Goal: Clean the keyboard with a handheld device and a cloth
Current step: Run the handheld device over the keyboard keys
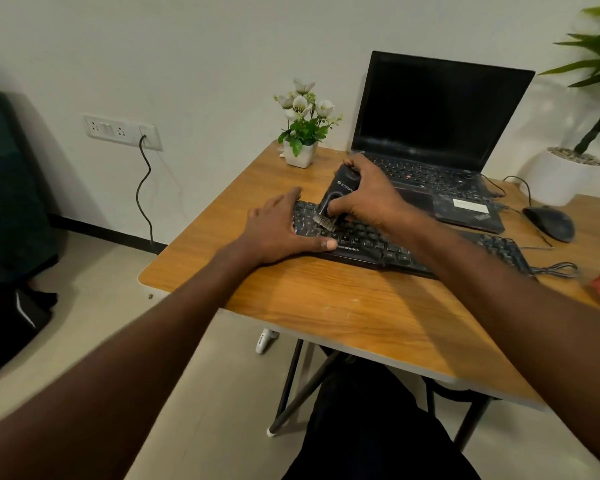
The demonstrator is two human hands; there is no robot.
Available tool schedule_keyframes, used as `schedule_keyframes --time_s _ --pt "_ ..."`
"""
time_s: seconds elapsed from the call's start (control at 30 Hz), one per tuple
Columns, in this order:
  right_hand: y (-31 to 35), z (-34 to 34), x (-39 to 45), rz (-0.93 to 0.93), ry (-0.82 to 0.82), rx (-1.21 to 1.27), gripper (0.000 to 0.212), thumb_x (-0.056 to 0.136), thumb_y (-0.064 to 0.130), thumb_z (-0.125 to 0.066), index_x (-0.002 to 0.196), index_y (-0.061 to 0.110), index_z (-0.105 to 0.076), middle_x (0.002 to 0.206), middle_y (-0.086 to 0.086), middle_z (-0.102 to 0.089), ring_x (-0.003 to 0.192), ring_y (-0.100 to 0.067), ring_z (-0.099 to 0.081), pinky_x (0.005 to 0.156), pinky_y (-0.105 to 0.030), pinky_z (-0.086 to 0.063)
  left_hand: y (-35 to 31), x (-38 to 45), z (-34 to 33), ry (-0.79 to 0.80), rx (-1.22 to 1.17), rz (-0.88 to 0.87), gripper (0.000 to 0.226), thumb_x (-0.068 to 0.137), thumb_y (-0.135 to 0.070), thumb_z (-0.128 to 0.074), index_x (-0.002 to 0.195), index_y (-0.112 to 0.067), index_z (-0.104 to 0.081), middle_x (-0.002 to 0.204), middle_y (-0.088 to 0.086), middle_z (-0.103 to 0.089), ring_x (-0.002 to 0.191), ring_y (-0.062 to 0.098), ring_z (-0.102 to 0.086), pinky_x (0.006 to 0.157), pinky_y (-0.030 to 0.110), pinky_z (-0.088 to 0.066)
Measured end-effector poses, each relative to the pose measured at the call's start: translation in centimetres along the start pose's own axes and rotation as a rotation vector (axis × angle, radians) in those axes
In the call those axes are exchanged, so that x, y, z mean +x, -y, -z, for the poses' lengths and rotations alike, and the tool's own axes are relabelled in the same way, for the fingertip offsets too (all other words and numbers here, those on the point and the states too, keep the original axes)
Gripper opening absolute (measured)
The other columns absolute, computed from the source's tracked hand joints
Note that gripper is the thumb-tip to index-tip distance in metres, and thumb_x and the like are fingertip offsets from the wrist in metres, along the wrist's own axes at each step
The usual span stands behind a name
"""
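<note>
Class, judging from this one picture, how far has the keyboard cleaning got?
Done: nothing can be confirmed. In hand: the right hand grips the device, its brush on the keys at the left part of the keyboard, while the left hand steadies that end. Left: the rest of the keys and the cloth wipe; no cloth is clearly in view.

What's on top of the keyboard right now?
On the keyboard: the left hand rests flat on its left end, and the right hand holds the handheld device, brush on the keys. Keys beneath both are hidden.
</note>
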State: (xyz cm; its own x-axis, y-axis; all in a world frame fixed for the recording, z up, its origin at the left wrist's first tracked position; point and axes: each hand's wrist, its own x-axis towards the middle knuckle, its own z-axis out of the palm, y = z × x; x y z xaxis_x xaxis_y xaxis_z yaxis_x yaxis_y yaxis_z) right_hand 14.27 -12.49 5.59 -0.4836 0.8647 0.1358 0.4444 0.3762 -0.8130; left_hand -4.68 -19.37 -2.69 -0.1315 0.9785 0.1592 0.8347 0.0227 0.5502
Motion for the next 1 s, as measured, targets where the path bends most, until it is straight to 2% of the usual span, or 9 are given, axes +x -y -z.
schedule_keyframes --time_s 0.07,0.2,0.3,0.43,0.6,0.73,0.83,0.93,1.0 --pt "0.2 0.4 0.2 0.042 0.051 -0.137 0.088 0.072 0.009 -0.087 0.144 0.031 -0.042 0.130 -0.002 -0.055 0.112 -0.020 -0.058 0.076 -0.030 -0.055 0.5 0.2 -0.4 -0.008 -0.003 0.005 0.150 0.045 -0.113 -0.053 0.167 -0.034 -0.016 0.171 0.003 -0.035 0.154 0.026 -0.034 0.124 0.059 -0.021" --pt "0.8 1.2 0.6 0.097 0.071 -0.368 0.097 0.070 0.013 -0.089 0.150 0.029 -0.036 0.130 -0.009 -0.055 0.110 -0.023 -0.058 0.079 -0.035 -0.056 0.5 0.3 -0.1 -0.008 0.006 -0.005 0.147 0.044 -0.111 -0.055 0.164 -0.034 -0.023 0.166 0.001 -0.040 0.151 0.024 -0.037 0.121 0.056 -0.024" --pt "0.7 1.1 0.6 0.098 0.093 -0.295 0.095 0.070 0.013 -0.088 0.148 0.030 -0.037 0.128 -0.005 -0.056 0.108 -0.022 -0.060 0.081 -0.036 -0.059 0.2 0.1 0.0 -0.008 0.000 -0.007 0.143 0.047 -0.108 -0.058 0.164 -0.032 -0.024 0.165 0.002 -0.040 0.150 0.024 -0.038 0.121 0.055 -0.023" --pt "0.2 1.0 0.5 0.112 0.093 -0.342 0.092 0.072 0.012 -0.088 0.147 0.030 -0.037 0.129 -0.008 -0.054 0.106 -0.023 -0.061 0.069 -0.028 -0.057 0.1 -0.1 0.0 -0.022 -0.003 -0.005 0.141 0.047 -0.109 -0.058 0.162 -0.033 -0.027 0.163 0.002 -0.043 0.148 0.023 -0.039 0.119 0.054 -0.024" --pt "-0.3 2.1 -0.2 0.106 0.161 -0.313 0.094 0.071 0.011 -0.088 0.148 0.029 -0.037 0.124 -0.002 -0.055 0.105 -0.020 -0.062 0.076 -0.032 -0.060 -0.3 -0.3 0.1 -0.032 -0.008 -0.004 0.134 0.051 -0.101 -0.064 0.161 -0.032 -0.032 0.161 0.002 -0.045 0.147 0.023 -0.040 0.119 0.051 -0.024" --pt "-0.6 2.4 -0.5 0.136 0.052 -0.458 0.091 0.070 0.015 -0.089 0.144 0.030 -0.038 0.125 -0.005 -0.056 0.108 -0.023 -0.060 0.080 -0.037 -0.059 -0.2 -0.4 0.1 -0.032 -0.017 -0.003 0.132 0.051 -0.102 -0.064 0.159 -0.031 -0.034 0.160 0.002 -0.047 0.146 0.023 -0.041 0.119 0.052 -0.024" --pt "-1.2 2.4 -1.3 0.099 0.104 -0.295 0.084 0.071 0.011 -0.087 0.140 0.031 -0.041 0.127 -0.006 -0.056 0.105 -0.023 -0.062 0.073 -0.033 -0.060 -0.4 -0.4 0.2 -0.031 -0.017 -0.001 0.134 0.051 -0.102 -0.063 0.160 -0.030 -0.034 0.160 0.002 -0.046 0.147 0.022 -0.040 0.120 0.052 -0.024" --pt "-0.8 2.6 -1.7 0.137 0.109 -0.445 0.087 0.072 0.015 -0.088 0.142 0.031 -0.039 0.126 -0.009 -0.056 0.104 -0.025 -0.062 0.070 -0.031 -0.058 -0.4 -0.5 0.2 -0.030 -0.021 0.008 0.135 0.050 -0.103 -0.063 0.160 -0.030 -0.034 0.161 0.002 -0.046 0.147 0.022 -0.040 0.120 0.052 -0.024" --pt "0.0 2.2 -1.8 0.180 0.094 -0.394 0.089 0.072 0.015 -0.088 0.144 0.029 -0.038 0.125 -0.009 -0.056 0.103 -0.024 -0.063 0.070 -0.031 -0.059 -0.4 -0.5 0.2 -0.027 -0.021 0.008 0.135 0.050 -0.103 -0.063 0.160 -0.030 -0.034 0.160 0.002 -0.046 0.147 0.023 -0.041 0.119 0.052 -0.025"
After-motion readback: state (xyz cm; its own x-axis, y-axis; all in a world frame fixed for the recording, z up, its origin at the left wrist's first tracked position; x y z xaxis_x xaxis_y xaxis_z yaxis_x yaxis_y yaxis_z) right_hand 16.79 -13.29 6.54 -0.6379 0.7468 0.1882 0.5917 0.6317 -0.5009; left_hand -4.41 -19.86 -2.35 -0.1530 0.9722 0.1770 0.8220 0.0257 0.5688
